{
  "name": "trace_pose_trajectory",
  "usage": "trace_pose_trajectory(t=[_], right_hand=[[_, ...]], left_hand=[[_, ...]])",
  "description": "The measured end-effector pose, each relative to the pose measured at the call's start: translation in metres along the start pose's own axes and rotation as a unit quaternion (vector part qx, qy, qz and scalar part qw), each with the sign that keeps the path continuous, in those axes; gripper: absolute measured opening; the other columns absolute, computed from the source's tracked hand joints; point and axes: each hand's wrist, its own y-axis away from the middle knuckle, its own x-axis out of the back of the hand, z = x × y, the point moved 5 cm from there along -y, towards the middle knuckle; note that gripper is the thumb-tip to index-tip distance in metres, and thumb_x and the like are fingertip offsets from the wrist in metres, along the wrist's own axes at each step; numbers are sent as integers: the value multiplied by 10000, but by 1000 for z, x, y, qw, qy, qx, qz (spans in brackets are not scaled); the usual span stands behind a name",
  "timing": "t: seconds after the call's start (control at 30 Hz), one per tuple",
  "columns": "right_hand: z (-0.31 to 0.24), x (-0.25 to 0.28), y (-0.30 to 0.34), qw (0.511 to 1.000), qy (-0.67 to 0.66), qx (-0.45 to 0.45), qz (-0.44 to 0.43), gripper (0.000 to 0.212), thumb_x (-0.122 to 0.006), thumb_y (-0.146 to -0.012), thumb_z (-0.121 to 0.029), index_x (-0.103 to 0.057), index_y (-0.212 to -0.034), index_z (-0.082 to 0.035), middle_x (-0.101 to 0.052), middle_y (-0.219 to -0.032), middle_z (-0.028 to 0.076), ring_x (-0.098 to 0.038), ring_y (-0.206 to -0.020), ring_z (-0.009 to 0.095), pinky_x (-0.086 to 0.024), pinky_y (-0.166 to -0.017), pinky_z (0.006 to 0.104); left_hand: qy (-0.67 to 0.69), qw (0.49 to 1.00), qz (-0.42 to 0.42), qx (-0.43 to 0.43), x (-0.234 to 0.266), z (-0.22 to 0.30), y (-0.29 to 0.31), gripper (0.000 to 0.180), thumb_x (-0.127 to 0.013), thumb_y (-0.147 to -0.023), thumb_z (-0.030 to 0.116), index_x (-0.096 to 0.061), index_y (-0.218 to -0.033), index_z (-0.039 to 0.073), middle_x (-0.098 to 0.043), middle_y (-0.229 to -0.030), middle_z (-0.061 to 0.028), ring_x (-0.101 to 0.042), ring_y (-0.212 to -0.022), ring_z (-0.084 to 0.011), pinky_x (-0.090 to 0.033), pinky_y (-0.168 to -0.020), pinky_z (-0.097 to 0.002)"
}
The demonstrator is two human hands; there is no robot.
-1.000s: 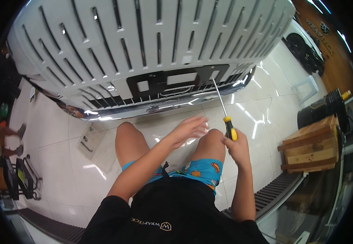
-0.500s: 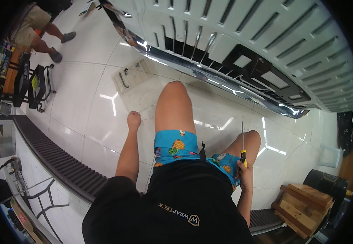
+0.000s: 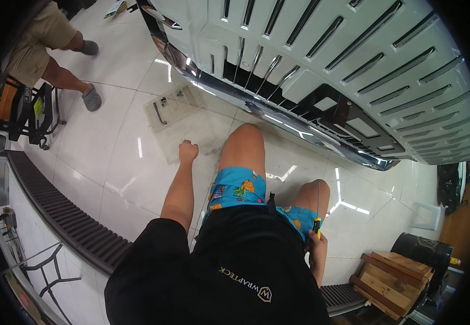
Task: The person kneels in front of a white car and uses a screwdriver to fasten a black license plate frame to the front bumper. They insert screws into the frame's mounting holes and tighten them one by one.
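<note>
The person crouches on a glossy white tiled floor point(image 3: 137, 179), knees bent, wearing a black shirt and bright blue patterned shorts point(image 3: 235, 187). The left hand point(image 3: 188, 151) is closed into a fist and reaches down and forward, knuckles near or on the floor; whether it actually touches the tile cannot be told. It holds nothing that can be seen. Just beyond the fist lies a clear plastic tray point(image 3: 176, 122), flat on the floor, with a small dark metal part point(image 3: 159, 114) and a few tiny pieces in its far compartments.

The right hand point(image 3: 317, 250) is tucked back beside the right hip, below the right knee, and is closed around the handle of a screwdriver point(image 3: 317, 216). The handle is yellow and black, and the thin metal shaft points up past the right knee, roughly upright. The tip ends near the knee, well apart from anything else.

In front of the knees, a large white car bumper point(image 3: 343, 59) with long slots and a chrome strip point(image 3: 278, 116) along its lower edge fills the upper right of the view. Its dark centre panel sits just above the chrome strip.

To the left, a dark ribbed mat point(image 3: 67, 216) runs across the floor. Another person's legs point(image 3: 61, 76) in tan shorts and grey shoes stand at the upper left, next to a black frame cart point(image 3: 29, 116). At the lower right sits a wooden crate point(image 3: 389, 279) with a black bucket point(image 3: 421, 249) just behind it.
</note>
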Motion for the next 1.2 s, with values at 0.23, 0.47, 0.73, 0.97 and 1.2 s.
trace_pose_trajectory(t=[0.23, 0.47, 0.73, 0.97, 1.2], right_hand=[[-6, -1, -18, 999, -2, -24, 23, 209, -710, -957, -171, -583, -819, -79, -516, -642, -29, -476, -505, 98, -371, -490, 271], [-55, -27, -44, 949, 307, 72, -2, 270, -767, -881, -196, -661, -861, 51, -620, -686, 57, -557, -635, 149, -453, -607, 349], [-98, -48, -55, 861, 500, 54, -72, 295, -762, -872, -232, -643, -847, 36, -642, -650, 134, -634, -602, 243, -490, -578, 419], [-111, -59, -58, 837, 543, 28, -65, 355, -776, -848, -267, -723, -1028, 34, -716, -822, 227, -688, -753, 319, -536, -724, 429], [-137, -74, -68, 820, 567, -11, -82, 415, -800, -838, -315, -723, -1027, 46, -726, -842, 239, -707, -771, 331, -536, -728, 430]], left_hand=[[-28, 997, 66, 36, 10, 13, -45, 474, -673, -832, 193, -696, -1228, -67, -710, -1160, -331, -696, -1120, -437, -549, -990, -473], [11, 992, 124, 31, 50, 32, -121, 430, -618, -863, 126, -680, -1250, -52, -628, -1290, -305, -645, -1173, -449, -529, -1019, -489], [-71, 982, 172, 41, 71, 33, -208, 384, -649, -872, 94, -695, -1240, -4, -646, -1220, -221, -656, -1111, -420, -556, -971, -494], [-192, 964, 182, 4, 87, 9, -244, 195, -647, -909, 133, -772, -1053, 96, -632, -1154, -120, -623, -1137, -318, -553, -907, -477], [-256, 948, 167, -90, 96, 13, -243, 165, -652, -885, 158, -787, -967, 110, -631, -1133, -96, -578, -1137, -285, -453, -941, -442]])
